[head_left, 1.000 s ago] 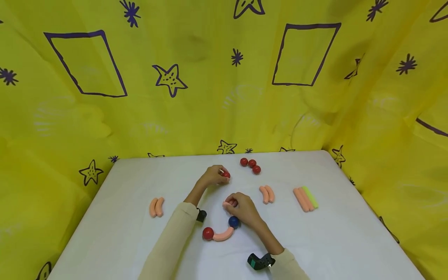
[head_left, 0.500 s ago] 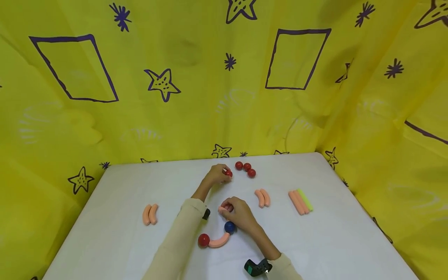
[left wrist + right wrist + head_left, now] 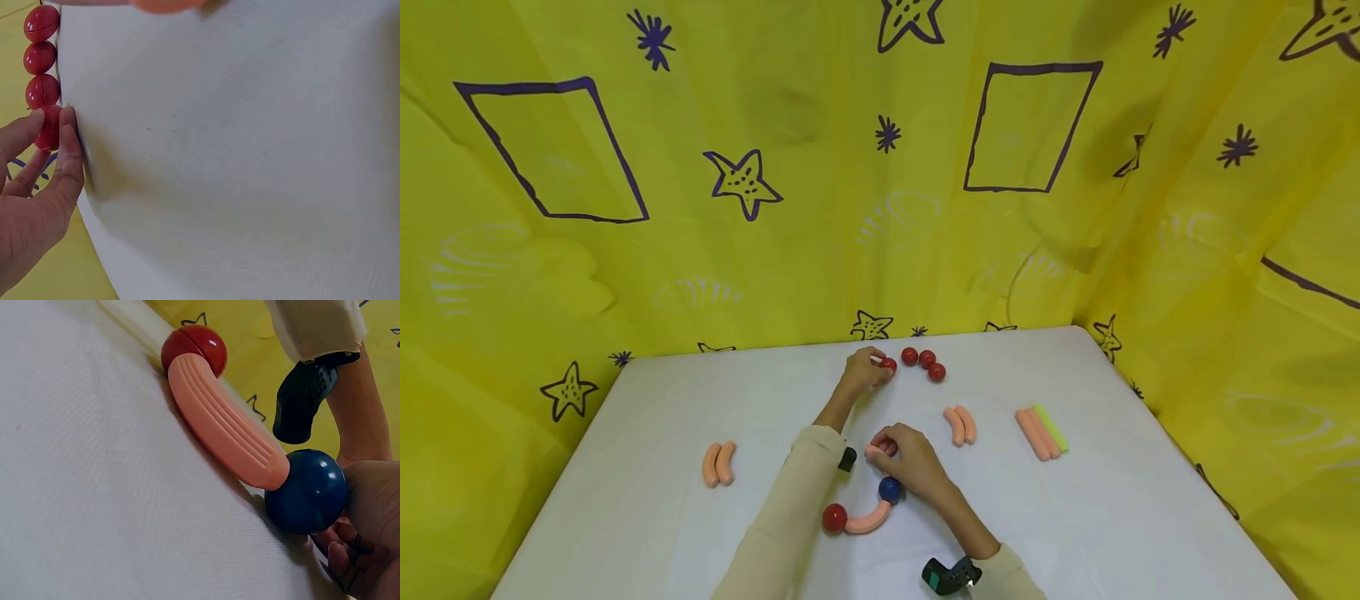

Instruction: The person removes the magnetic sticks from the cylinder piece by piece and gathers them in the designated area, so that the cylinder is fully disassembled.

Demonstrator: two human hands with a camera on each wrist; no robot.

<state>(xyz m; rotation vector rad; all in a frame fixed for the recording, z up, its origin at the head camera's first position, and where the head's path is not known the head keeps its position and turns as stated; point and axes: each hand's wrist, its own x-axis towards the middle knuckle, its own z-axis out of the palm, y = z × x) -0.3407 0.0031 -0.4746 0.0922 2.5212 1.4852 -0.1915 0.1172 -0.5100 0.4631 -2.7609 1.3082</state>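
Note:
At the back of the table, my left hand [image 3: 865, 371] pinches a red ball [image 3: 889, 367] between thumb and fingers. That ball is close to a group of three red balls [image 3: 927, 358]; in the left wrist view they line up in a row with the held ball [image 3: 48, 128]. My right hand [image 3: 912, 458] holds a pink piece [image 3: 872, 452], mostly hidden by the fingers, beside a blue ball [image 3: 890, 489]. A curved, grooved pink stick [image 3: 225, 422] joins the blue ball [image 3: 306, 490] to another red ball [image 3: 195, 350].
Two curved pink sticks [image 3: 960, 426] lie right of my right hand, and another pair [image 3: 718, 464] lies at the left. Farther right, straight pink sticks [image 3: 1037, 433] lie against a green one [image 3: 1051, 428]. Yellow patterned cloth [image 3: 820, 250] walls the white table [image 3: 647, 433].
With its red ball, my left hand has shifted right, nearer the three red balls. My right hand stays almost in place by the blue ball. The head view has tilted and turned slightly.

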